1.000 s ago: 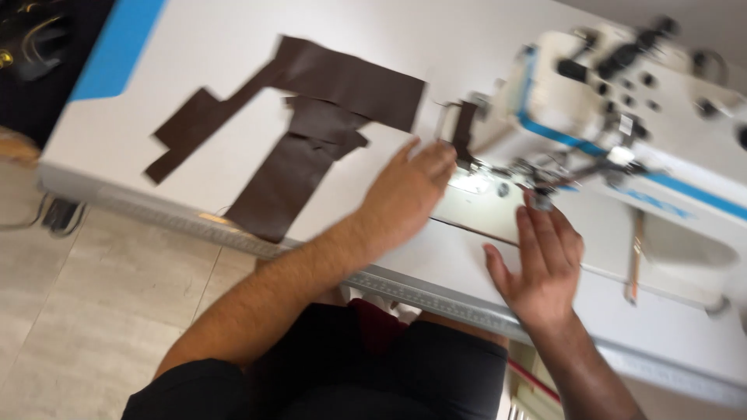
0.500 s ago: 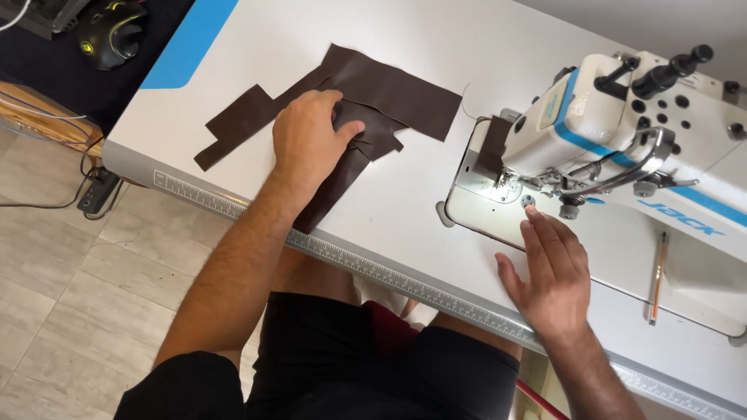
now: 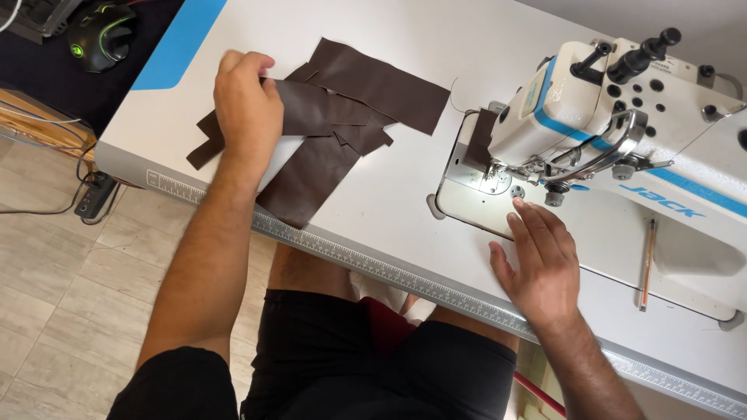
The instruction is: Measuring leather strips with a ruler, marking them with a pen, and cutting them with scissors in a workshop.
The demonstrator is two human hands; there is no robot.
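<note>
1. On the white sewing table (image 3: 405,202), the left hand (image 3: 247,109) pinches a brown leather strip (image 3: 311,109) from the pile of brown leather pieces (image 3: 342,117)
2. The right hand (image 3: 541,264) lies flat, fingers released, holding nothing, beside the sewing machine (image 3: 615,117)
3. A pencil (image 3: 647,264) lies near the machine's base
</note>
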